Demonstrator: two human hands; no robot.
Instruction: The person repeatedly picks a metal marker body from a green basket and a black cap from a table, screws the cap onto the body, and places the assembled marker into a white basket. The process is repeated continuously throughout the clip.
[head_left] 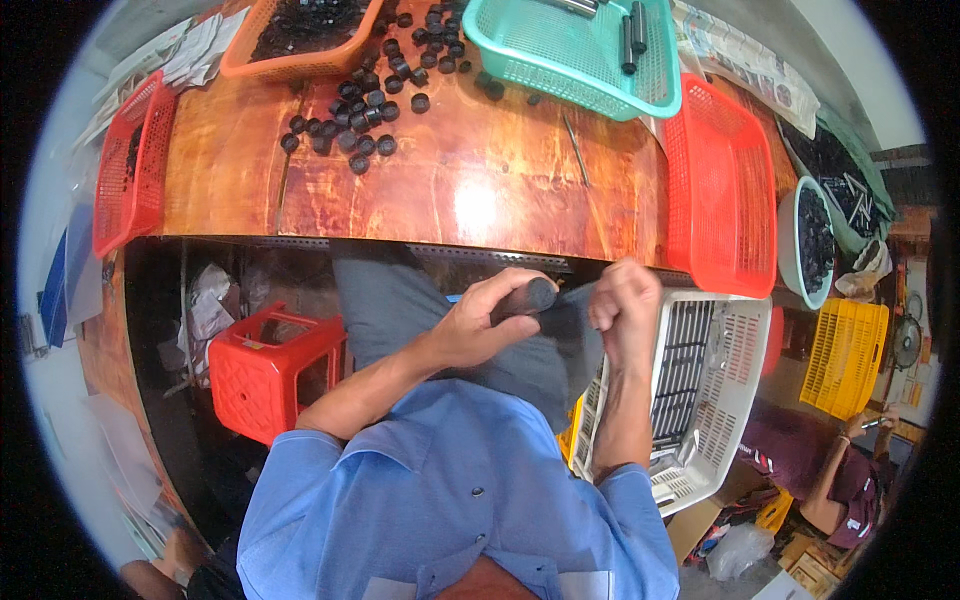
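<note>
Your left hand (pixel 480 320) is wrapped around a dark tube (pixel 525 298) held over your lap, just below the table (pixel 470 190) edge; your right hand (pixel 625 300) is fisted at its end, contents hidden. Keep the tube steady and push squarely, elbows tucked.

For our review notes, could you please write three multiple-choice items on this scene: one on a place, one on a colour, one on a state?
1. Where do the loose black caps lie?
A. on the table
B. on the stool
C. in the white crate

2. What colour is the stool?
A. yellow
B. red
C. teal

3. What is the left hand doing?
A. resting flat on the table
B. hanging open
C. closed around a black cylinder

Answers: 1 A, the caps are scattered on the wooden table. 2 B, the stool under the table is red. 3 C, its fingers wrap the cylinder.
</note>
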